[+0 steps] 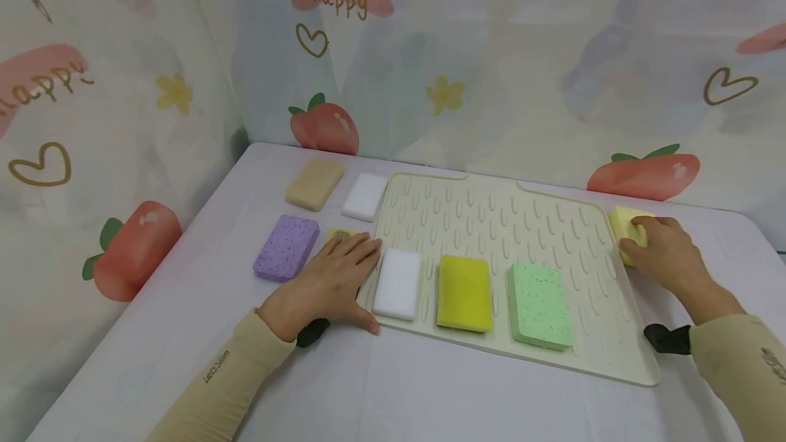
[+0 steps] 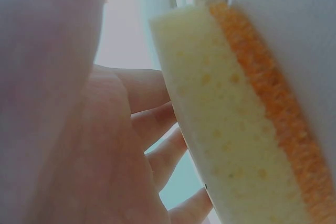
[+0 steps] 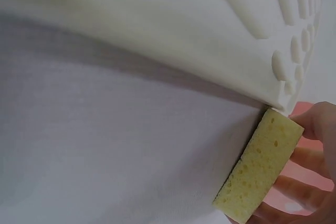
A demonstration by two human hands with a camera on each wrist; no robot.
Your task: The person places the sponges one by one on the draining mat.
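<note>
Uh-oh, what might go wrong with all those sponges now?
The pale yellow sponge in the right hand is right beside the ridged mat, so it might catch on the edge and nudge everything there. The left hand is spread close to the mat's white sponge, so a quick move might knock that crooked.

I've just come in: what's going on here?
Someone's right hand grips a pale yellow sponge by the right edge of a mat; their left hand is spread over another sponge by its left edge. A white sponge, a yellow sponge and a green sponge lie on the mat; a purple sponge, a tan sponge and a second white sponge lie to its left.
</note>
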